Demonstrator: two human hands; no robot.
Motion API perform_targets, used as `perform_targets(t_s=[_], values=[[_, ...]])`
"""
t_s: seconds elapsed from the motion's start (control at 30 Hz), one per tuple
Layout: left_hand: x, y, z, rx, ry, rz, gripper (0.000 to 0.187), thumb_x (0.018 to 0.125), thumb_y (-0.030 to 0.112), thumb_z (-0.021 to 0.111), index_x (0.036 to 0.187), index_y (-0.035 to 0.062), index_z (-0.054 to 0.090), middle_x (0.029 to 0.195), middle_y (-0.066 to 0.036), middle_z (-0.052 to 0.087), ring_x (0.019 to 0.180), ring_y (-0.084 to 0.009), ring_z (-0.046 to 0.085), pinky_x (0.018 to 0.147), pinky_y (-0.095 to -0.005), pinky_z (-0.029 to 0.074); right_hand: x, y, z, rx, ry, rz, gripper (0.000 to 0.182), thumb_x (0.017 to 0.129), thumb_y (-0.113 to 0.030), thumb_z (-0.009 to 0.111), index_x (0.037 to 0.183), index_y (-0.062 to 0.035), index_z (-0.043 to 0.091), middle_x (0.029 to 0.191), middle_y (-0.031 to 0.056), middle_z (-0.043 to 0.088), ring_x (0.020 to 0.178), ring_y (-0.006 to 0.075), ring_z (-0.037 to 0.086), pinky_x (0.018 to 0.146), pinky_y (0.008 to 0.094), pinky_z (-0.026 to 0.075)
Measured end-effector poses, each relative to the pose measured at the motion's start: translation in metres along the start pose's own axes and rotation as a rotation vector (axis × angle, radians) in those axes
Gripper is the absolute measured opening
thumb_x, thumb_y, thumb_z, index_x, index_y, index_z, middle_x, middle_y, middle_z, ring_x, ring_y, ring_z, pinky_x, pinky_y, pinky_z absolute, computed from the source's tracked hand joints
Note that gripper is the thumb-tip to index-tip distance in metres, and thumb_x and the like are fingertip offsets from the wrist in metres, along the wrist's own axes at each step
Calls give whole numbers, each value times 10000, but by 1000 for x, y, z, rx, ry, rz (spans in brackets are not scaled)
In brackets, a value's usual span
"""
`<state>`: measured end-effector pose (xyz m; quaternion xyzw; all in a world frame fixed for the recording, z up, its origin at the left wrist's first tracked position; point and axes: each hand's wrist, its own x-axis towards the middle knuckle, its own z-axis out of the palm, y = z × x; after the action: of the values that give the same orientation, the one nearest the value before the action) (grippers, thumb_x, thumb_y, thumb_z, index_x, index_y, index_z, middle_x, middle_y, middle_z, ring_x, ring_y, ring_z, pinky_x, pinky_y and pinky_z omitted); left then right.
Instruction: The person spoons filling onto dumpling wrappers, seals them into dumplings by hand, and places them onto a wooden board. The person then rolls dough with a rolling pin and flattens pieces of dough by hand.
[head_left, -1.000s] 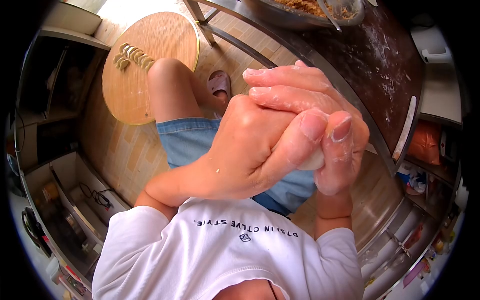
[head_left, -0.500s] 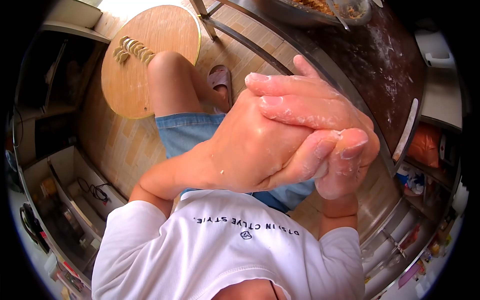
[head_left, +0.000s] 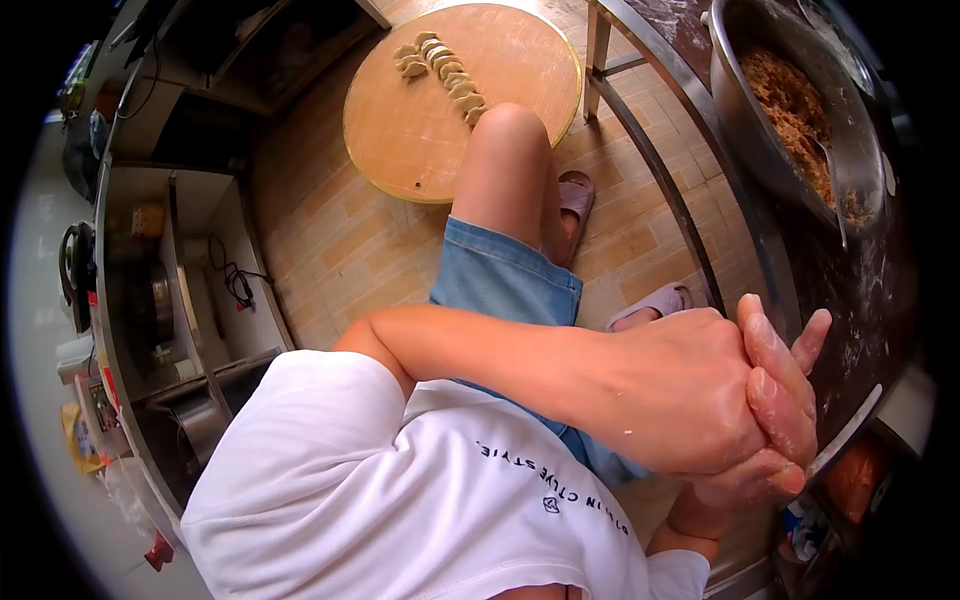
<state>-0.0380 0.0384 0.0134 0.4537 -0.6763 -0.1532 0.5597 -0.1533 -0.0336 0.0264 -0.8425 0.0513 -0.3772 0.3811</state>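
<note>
Above the table's near edge at the right, both hands press together. The back of my left hand (head_left: pixel 680 390) faces up, with its fingers folded inward and mostly hidden. Flour-dusted fingers of my right hand (head_left: pixel 778 395) wrap over it from the far side. Both hands are closed; whatever lies between the palms, if anything, is out of sight. Nearest to them is a dark red tabletop (head_left: pixel 865 290) dusted with flour. On it stands a metal bowl (head_left: pixel 735 95) of orange-brown chopped filling (head_left: pixel 785 110) with a spoon (head_left: pixel 832 185) in it.
A low round wooden board (head_left: pixel 400 150) bears a row of dumplings (head_left: pixel 450 75) beyond my knee. The table's metal frame (head_left: pixel 665 165) runs beside my legs. Open cabinets (head_left: pixel 185 270) line the left. An orange bag (head_left: pixel 858 470) sits low at the right.
My view has turned to the right, so the bowl shows more fully. Both hands, still clasped, have moved right and lower in view, toward the table edge.
</note>
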Motion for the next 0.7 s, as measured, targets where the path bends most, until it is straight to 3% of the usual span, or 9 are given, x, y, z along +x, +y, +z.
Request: perform_targets(t_s=[0.1,0.2,0.23,0.27,0.3,0.47,0.57,0.6,0.7], values=[[2,4,-5,25,-20,-54,222,840,247,500,809,93,657,744,-86,632,676,-263,593,676,-369,495,0,2,0,28,-23,21,610,949,-462,58,1021,-42,495,1015,251,597,970,403,587,1051,591,198],[8,-40,-7,-120,-133,-209,280,907,245,476,839,8,609,759,-99,615,641,-220,592,590,-309,487,15,46,-2,124,-143,175,759,925,-541,154,1028,82,575,1101,245,580,1020,325,578,1079,485,182],[11,-47,-5,-594,-87,-674,383,944,306,399,857,-11,596,743,-86,615,637,-167,595,598,-281,486,14,64,-1,174,-157,353,814,903,-597,195,1132,114,519,1124,218,577,1023,263,567,1044,423,266],[4,-60,-8,-686,-111,-712,522,941,458,347,876,-9,571,774,-46,596,644,-114,551,594,-248,465,7,73,4,336,-87,419,803,855,-650,318,1168,58,531,1009,159,639,922,251,602,1009,469,280],[5,-57,-14,-752,-88,-740,512,933,457,367,948,-16,563,855,-73,600,661,-120,556,617,-240,469,8,70,5,278,-34,419,860,783,-704,411,1257,11,470,1020,144,635,920,234,594,1005,472,277],[3,-46,-18,-731,-105,-664,488,899,385,479,1182,-13,464,996,-60,565,871,-104,529,687,-241,440,18,59,-14,-322,-208,160,821,663,-502,693,1313,-75,430,1174,97,562,1071,283,517,977,554,281],[-2,-47,-20,-496,-146,-544,370,868,207,502,1175,7,451,927,-107,580,841,-149,560,709,-285,450,15,60,-17,-557,-235,48,792,616,-408,725,1303,-121,454,1238,83,520,1133,319,490,995,574,232],[-2,-49,-18,-392,-129,-441,362,852,157,513,1177,11,447,908,-123,583,824,-172,571,698,-299,453,18,54,-18,-639,-232,-4,647,662,-357,692,1263,-201,510,1278,49,492,1165,278,469,1007,565,222],[0,-39,-16,-325,-54,-467,377,810,95,549,1166,13,456,936,-139,571,862,-224,567,702,-309,465,20,46,-19,-921,-200,-164,586,711,-398,644,1259,-239,511,1293,36,477,1180,250,455,1023,561,188]])
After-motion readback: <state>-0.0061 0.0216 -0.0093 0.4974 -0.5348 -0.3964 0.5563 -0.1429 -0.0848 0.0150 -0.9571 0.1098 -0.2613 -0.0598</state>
